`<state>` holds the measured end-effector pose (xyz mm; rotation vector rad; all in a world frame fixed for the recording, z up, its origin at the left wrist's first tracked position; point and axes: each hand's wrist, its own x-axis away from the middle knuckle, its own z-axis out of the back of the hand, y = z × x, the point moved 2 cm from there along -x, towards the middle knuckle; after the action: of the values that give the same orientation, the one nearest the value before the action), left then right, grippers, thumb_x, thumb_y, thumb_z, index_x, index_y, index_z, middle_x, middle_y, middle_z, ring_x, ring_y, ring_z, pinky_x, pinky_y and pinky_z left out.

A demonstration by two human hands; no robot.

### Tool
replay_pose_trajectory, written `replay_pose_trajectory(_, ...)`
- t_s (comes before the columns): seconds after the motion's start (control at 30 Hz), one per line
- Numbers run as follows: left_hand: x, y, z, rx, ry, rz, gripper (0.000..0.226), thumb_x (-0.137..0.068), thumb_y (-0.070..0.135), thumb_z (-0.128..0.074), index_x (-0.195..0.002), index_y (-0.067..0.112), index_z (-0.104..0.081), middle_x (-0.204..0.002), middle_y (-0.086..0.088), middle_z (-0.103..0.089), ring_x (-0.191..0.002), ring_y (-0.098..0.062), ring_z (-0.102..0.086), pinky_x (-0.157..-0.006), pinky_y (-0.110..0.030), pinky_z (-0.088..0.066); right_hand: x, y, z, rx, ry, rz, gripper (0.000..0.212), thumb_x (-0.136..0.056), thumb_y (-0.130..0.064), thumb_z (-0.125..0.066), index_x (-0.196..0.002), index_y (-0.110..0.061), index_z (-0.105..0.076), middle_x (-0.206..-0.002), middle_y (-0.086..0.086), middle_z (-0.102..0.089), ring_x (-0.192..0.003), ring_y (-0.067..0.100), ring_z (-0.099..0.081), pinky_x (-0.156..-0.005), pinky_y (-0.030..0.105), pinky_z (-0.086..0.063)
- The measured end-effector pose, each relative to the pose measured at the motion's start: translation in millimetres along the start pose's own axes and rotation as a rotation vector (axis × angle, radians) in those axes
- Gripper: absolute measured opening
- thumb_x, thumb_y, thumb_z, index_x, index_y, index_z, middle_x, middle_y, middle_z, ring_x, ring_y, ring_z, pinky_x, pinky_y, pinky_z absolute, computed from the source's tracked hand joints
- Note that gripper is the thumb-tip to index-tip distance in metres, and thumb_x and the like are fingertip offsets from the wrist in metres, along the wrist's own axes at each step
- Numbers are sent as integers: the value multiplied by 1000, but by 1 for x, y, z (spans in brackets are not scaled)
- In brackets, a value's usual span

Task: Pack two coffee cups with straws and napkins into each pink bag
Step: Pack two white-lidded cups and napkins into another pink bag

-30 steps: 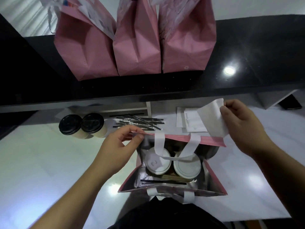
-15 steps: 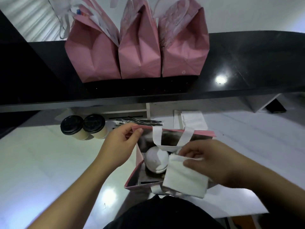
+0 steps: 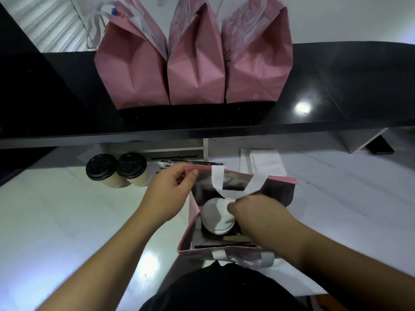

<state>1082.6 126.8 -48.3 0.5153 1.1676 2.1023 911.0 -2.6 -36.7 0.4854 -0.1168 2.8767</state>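
Note:
An open pink bag (image 3: 280, 178) with white handles stands on the white counter right in front of me. My left hand (image 3: 170, 194) pinches its far left rim. My right hand (image 3: 253, 209) is down inside the bag with fingers curled, the napkin mostly hidden beneath it. One white-lidded cup (image 3: 215, 218) shows in the bag; my right hand covers the spot beside it. Black straws (image 3: 224, 245) lie along the bag's near wall.
Two black-lidded cups (image 3: 101, 167) (image 3: 131, 164) stand at the left, with loose straws (image 3: 190, 162) and a napkin stack (image 3: 265, 160) behind the bag. Three pink bags (image 3: 196, 70) stand on the black shelf (image 3: 336, 86). A dark device (image 3: 381, 145) lies far right.
My right hand carried the white napkin from above the stack down into the open bag, and it now covers the second cup. My left hand kept its hold on the rim.

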Motion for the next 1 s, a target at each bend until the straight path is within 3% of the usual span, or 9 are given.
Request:
replay_pose_trajectory(0.07,-1,-2,0,9,7,-4,27,-104,41,-58,-96,64,-68,-96,35,-72,-93,10,-67,-73,-21,-51,1,3,-10,-22,-130,-13,19,-95,-9,-56,-108,-14,-69,-99,9,-70,-89,30,-69,-66,34,-48)
replay_pose_trajectory(0.23,-1,-2,-1,-27,-1,-7,25,-103,41,-58,-94,63,-66,-96,38,-70,-94,13,-64,-71,-19,-50,8,9,-5,-98,-160,41,25,-90,-2,-54,-106,-17,-67,-98,4,-67,-82,24,-61,-69,28,-43)
replay_pose_trajectory(0.37,2,-1,3,-42,-23,-9,27,-104,37,-57,-95,60,-69,-99,36,-69,-98,12,-63,-69,-9,-48,30,20,21,-265,-64,53,47,-95,-9,-52,-136,-29,-61,-129,-8,-66,-115,15,-62,-95,30,-53)
replay_pose_trajectory(0.5,11,-3,6,-2,-13,68,15,-100,34,-66,-103,48,-68,-106,37,-66,-104,17,-58,-67,-2,-46,70,45,43,-456,194,-62,31,-96,-22,-52,-111,-42,-70,-106,-25,-68,-99,2,-62,-80,14,-48)
replay_pose_trajectory(0.63,35,-11,13,18,42,152,26,-91,37,-77,-107,42,-57,-107,20,-66,-102,11,-61,-75,-16,-49,109,74,17,-652,374,-195,27,-87,-17,-63,-92,-44,-63,-100,-24,-66,-90,5,-63,-77,18,-47)
replay_pose_trajectory(0.7,52,-19,18,90,-27,189,21,-89,42,-75,-104,35,-61,-99,8,-68,-93,-4,-66,-78,-31,-53,120,82,-3,-743,309,-194,23,-87,-43,-68,-108,-51,-61,-114,-26,-65,-100,4,-63,-82,19,-50)
replay_pose_trajectory(0.8,79,-26,20,222,-311,164,36,-84,48,-71,-115,28,-69,-110,1,-71,-105,-23,-67,-89,-43,-56,126,85,-28,-834,160,-156,62,-78,-71,-69,-134,-55,-49,-137,-24,-56,-118,5,-59,-93,26,-52)
replay_pose_trajectory(0.9,98,-31,17,175,-461,134,65,-84,39,-81,-144,30,-57,-139,3,-64,-129,-23,-61,-104,-46,-49,118,78,-39,-836,200,-67,65,-83,-55,-77,-140,-48,-47,-141,-21,-54,-126,6,-56,-96,25,-51)
replay_pose_trajectory(1.0,98,-30,11,107,-426,82,66,-89,25,-77,-148,41,-52,-145,12,-61,-130,-16,-61,-107,-39,-49,107,76,-47,-805,251,-107,57,-89,-42,-73,-137,-57,-46,-137,-31,-53,-123,-2,-54,-92,21,-49)
